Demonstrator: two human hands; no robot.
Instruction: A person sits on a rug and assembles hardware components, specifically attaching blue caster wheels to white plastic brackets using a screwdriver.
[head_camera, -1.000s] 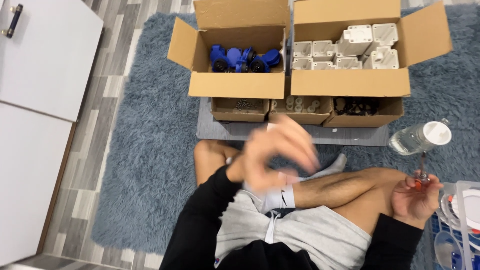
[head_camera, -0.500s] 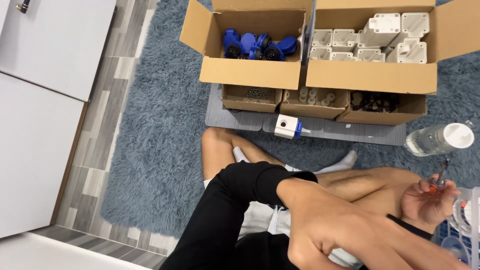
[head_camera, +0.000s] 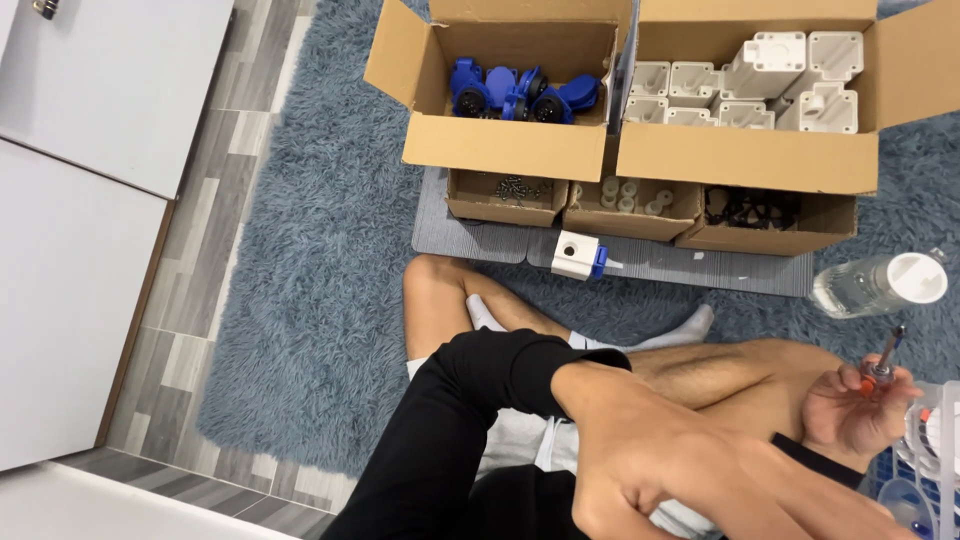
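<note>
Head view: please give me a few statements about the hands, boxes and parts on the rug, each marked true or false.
1. The right hand holds a screwdriver. True.
2. The left hand grips the water bottle. False: the bottle lies apart on the rug, and that hand holds nothing visible.
3. The blue connectors sit in the left cardboard box. True.
4. The white housings lie scattered on the rug. False: they are in the right cardboard box.
5. A white and blue assembled part rests on the grey mat before the small boxes. True.
</note>
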